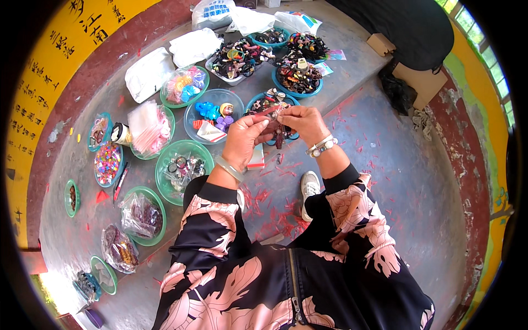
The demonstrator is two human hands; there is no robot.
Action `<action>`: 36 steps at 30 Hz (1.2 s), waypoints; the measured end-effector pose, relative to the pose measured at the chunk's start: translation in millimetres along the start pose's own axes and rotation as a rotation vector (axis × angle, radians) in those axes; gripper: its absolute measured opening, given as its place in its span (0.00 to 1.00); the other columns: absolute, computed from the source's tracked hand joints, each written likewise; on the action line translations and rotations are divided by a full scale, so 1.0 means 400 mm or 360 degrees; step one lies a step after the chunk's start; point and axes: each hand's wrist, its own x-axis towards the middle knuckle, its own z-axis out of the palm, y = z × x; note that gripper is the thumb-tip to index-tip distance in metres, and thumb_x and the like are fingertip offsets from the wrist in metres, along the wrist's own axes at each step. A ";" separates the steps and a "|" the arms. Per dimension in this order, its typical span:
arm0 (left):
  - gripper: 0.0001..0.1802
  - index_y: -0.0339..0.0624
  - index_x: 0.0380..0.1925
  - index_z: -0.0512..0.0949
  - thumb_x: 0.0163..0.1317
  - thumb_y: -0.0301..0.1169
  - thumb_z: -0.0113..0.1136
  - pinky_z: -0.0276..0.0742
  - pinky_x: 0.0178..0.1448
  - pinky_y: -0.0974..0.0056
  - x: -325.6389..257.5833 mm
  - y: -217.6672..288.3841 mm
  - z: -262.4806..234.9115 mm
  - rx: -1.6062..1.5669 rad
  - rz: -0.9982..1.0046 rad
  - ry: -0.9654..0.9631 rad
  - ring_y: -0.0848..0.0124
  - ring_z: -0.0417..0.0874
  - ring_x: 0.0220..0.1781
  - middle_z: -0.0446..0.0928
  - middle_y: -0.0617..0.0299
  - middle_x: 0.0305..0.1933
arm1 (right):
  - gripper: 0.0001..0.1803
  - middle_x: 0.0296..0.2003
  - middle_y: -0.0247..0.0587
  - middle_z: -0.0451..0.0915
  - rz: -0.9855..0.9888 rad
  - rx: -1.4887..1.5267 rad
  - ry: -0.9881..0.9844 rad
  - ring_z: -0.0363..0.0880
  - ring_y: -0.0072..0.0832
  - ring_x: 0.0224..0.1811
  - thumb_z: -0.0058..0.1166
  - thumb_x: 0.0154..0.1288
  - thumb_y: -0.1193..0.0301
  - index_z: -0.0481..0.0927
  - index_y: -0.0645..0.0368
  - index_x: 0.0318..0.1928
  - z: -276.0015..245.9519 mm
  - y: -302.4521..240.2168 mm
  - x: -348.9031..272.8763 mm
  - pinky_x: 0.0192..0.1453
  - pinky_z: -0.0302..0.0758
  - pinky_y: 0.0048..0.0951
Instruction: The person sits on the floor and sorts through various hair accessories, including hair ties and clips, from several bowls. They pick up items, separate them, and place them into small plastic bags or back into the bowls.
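My left hand (245,138) and my right hand (303,122) meet in front of me, above the front blue bowl (257,98). Both are closed, with thumbs and fingers pinched. Between the fingertips is a small dark red bundle (279,137) that hangs down; it resembles a hair tie, but its details are too small to tell. A thin red strip (266,112) sticks out by my left fingertips. Behind my hands, dark hair ties (270,101) partly fill the blue bowl.
Bowls of hair ties (298,76) and a white tub (236,78) stand beyond. To the left are a clear blue bowl (190,122) with colourful toys, a green bowl (160,179) with bagged pieces, and a bead bowl (114,180). Red scraps (275,214) litter the floor around my shoes.
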 end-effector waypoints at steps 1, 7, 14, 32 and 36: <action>0.07 0.35 0.37 0.75 0.60 0.26 0.52 0.80 0.37 0.72 -0.003 0.005 0.001 0.0006 -0.0013 0.0021 0.72 0.81 0.36 0.78 0.59 0.36 | 0.09 0.28 0.32 0.77 0.0077 0.0001 0.0008 0.74 0.20 0.26 0.59 0.53 0.71 0.81 0.65 0.31 0.002 -0.010 -0.002 0.30 0.72 0.20; 0.07 0.36 0.36 0.75 0.59 0.26 0.55 0.79 0.36 0.73 0.007 -0.006 -0.014 -0.0031 -0.0031 0.0100 0.73 0.80 0.36 0.77 0.59 0.36 | 0.07 0.28 0.35 0.77 0.0122 0.0357 0.0045 0.77 0.20 0.28 0.56 0.55 0.75 0.80 0.67 0.33 0.017 0.001 -0.005 0.30 0.78 0.20; 0.06 0.34 0.35 0.74 0.59 0.24 0.53 0.81 0.40 0.70 0.014 -0.021 -0.023 -0.0267 -0.0002 0.0119 0.69 0.80 0.37 0.77 0.55 0.37 | 0.07 0.28 0.38 0.79 0.0091 0.0359 0.0106 0.78 0.22 0.29 0.56 0.54 0.77 0.79 0.67 0.34 0.034 0.018 0.002 0.33 0.77 0.20; 0.09 0.30 0.39 0.74 0.61 0.25 0.50 0.80 0.45 0.68 0.005 0.008 -0.020 -0.0439 -0.0017 0.0000 0.67 0.80 0.42 0.78 0.52 0.39 | 0.06 0.24 0.36 0.77 0.0035 0.0495 -0.0061 0.74 0.19 0.24 0.59 0.53 0.76 0.79 0.68 0.30 0.019 0.003 -0.004 0.28 0.72 0.18; 0.09 0.31 0.38 0.74 0.61 0.24 0.50 0.80 0.47 0.66 0.004 0.003 -0.024 -0.0358 0.0042 -0.0001 0.66 0.80 0.42 0.78 0.53 0.40 | 0.06 0.24 0.34 0.77 0.0035 0.0450 -0.0067 0.74 0.18 0.24 0.59 0.52 0.76 0.79 0.67 0.31 0.026 -0.003 -0.009 0.28 0.71 0.17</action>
